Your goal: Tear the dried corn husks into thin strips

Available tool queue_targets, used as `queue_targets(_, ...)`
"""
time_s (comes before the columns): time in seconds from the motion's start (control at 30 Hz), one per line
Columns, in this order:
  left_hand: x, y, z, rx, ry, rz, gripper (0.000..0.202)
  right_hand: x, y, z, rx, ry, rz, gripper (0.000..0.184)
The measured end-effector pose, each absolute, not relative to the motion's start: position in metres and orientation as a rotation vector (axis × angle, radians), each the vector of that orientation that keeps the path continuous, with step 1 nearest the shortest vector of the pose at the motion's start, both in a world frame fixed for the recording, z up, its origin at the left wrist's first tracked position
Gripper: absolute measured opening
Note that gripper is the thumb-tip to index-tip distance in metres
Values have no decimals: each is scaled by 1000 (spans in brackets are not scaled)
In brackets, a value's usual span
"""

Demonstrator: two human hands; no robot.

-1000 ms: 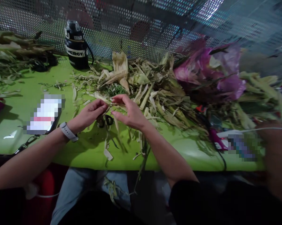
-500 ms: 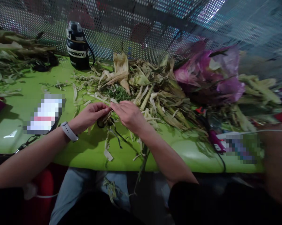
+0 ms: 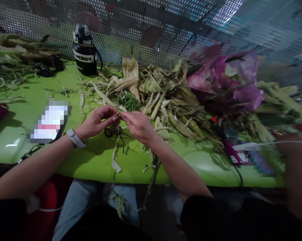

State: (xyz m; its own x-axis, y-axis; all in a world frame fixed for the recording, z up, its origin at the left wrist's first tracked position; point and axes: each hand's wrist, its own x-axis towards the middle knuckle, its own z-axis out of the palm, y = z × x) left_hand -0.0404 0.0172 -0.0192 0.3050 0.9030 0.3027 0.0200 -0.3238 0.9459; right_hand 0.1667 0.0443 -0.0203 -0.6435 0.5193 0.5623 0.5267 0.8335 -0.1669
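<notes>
Over the front middle of the table, my left hand [image 3: 99, 121] and my right hand [image 3: 138, 124] meet fingertip to fingertip. Both are closed in a pinch on a thin plant strand [image 3: 119, 114] that looks like a strip of corn husk; its ends are partly hidden by the fingers. Below them, husk strips [image 3: 116, 160] hang or lie on the green table cover. A dark ring-like thing [image 3: 108, 133] shows partly under my left hand. Just beyond my hands lies a heap of dry corn husks [image 3: 181, 113], with a small clump of green shreds [image 3: 127, 101] at its near side.
A black bottle [image 3: 84, 55] stands against the perforated metal panel [image 3: 115, 30]. The phone [image 3: 50, 122] lies left on the green table [image 3: 90, 167]. A pink plastic bag [image 3: 223, 80], magenta-handled tool [image 3: 235, 155] and another person's arm [image 3: 296, 174] are at right. More husks [image 3: 17, 50] lie far left.
My right hand's fingers have turned and drawn in to a pinch at the strand. My left hand has shifted slightly. A pale husk strip beyond the hands now points up and left.
</notes>
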Motion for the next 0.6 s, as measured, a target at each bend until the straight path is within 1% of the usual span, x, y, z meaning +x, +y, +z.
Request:
queue_targets(0.1,-43,20,-19,1615,891,1157,35,164,43,-19,-780,-2357,67,37)
queue_targets(0.27,-45,22,-15,1507,896,1126,35,163,41,-15,-819,-2302,69,33)
queue_targets(0.4,-46,24,-18,1515,888,1129,36,165,43,-15,-793,-2326,-1,31)
queue_targets(0.6,-43,21,-19,1526,986,1171,38,166,44,-14,-794,-2384,-171,34)
